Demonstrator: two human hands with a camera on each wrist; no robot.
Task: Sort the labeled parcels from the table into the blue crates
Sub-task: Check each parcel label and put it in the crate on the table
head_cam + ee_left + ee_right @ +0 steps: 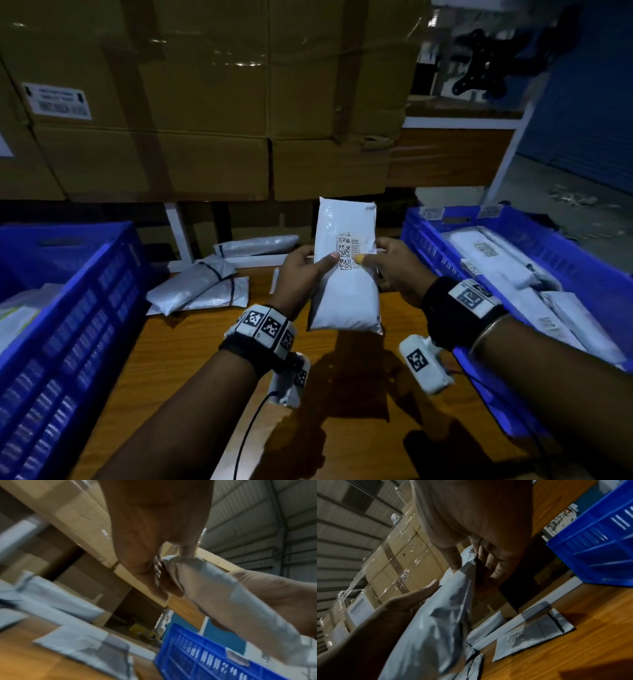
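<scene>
A white plastic parcel (pixel 344 294) with a barcode label (pixel 347 251) is held upright above the wooden table (pixel 191 359), between two blue crates. My left hand (pixel 305 270) grips its left edge, thumb on the front beside the label. My right hand (pixel 390 263) grips its right edge, thumb on the label. In the left wrist view the parcel (pixel 223 599) runs between both hands; in the right wrist view the parcel (pixel 436 622) fills the lower middle. The left crate (pixel 68 325) and the right crate (pixel 561 253) both hold white parcels.
Other grey-white parcels (pixel 202 291) lie on the table's far left part, another (pixel 257 245) behind them. Stacked cardboard boxes (pixel 205 102) stand behind the table. A white frame post (pixel 507 161) rises at the right rear.
</scene>
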